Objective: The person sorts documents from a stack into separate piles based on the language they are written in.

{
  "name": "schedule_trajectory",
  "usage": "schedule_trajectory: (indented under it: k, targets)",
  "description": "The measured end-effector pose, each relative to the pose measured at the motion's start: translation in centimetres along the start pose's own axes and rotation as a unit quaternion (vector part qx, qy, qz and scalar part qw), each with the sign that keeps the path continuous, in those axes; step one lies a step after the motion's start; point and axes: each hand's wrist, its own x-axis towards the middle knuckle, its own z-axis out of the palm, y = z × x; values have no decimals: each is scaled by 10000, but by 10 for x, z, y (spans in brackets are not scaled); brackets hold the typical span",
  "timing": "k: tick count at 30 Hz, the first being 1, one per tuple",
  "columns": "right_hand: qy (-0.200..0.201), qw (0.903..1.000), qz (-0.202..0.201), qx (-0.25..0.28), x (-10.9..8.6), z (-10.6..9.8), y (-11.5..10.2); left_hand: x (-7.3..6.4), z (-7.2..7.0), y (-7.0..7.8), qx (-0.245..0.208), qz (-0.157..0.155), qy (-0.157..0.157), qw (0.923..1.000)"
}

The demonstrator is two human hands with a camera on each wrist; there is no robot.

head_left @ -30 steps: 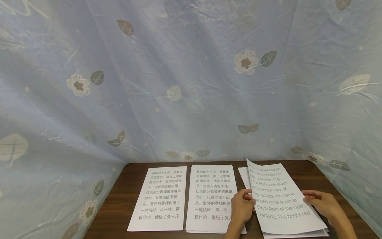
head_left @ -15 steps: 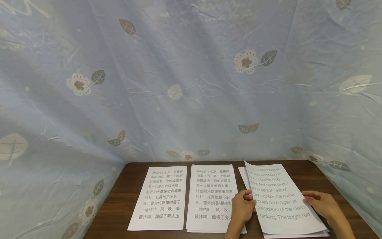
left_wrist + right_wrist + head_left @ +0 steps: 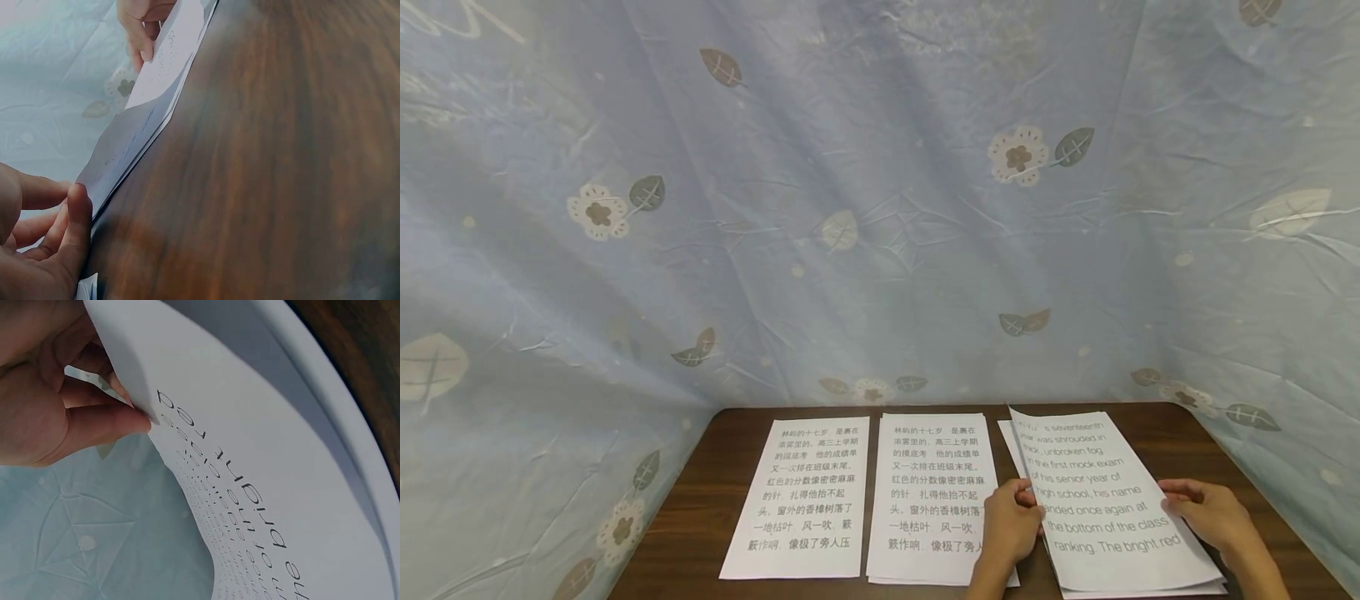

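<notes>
A sheet of paper printed with English text [image 3: 1093, 508] lies raised over other sheets [image 3: 1015, 442] at the right of the table. My left hand [image 3: 1013, 527] pinches its left edge between thumb and fingers, also seen as the left hand [image 3: 47, 234] in the left wrist view. On the opposite edge, my right hand [image 3: 1212, 518] pinches the same sheet. The right wrist view has the thumb of my right hand [image 3: 69, 419] on the printed side, near the lower corner. The sheet bows upward, its far left corner lifted off the papers underneath.
Two more piles carry Chinese text: a middle paper stack [image 3: 928, 500], partly behind my left hand, and a left paper [image 3: 801, 500]. All lie on a dark brown wooden table [image 3: 677, 517]. A pale blue patterned cloth [image 3: 880, 208] hangs behind and around it.
The English sheet's far left corner has shifted slightly left and lowered. Both hands stay almost in place, still holding its edges.
</notes>
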Motion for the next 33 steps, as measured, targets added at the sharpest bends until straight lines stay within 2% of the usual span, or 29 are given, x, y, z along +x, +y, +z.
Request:
schedule_trajectory:
  k: [7,10,14,20,27,33]
  targets:
    - [295,9973,-55,-666,-1,-3,-3,4,-7,1,185,42,26,9998]
    - [381,9963,-104,-769,-2,-3,-5,6,-13,1,192,34,66,9998]
    - [320,9987,-68,-384,1,1,-9,7,-21,1,135,23,8,9999]
    - [-92,9996,-118,257,3,14,-17,5,-33,2,308,80,-93,9995]
    - [-320,9984,-142,454,0,34,-39,7,-46,-2,401,63,-154,9991]
    - [-439,9969,-253,595,1,58,-59,11,-63,-1,715,175,-107,9972]
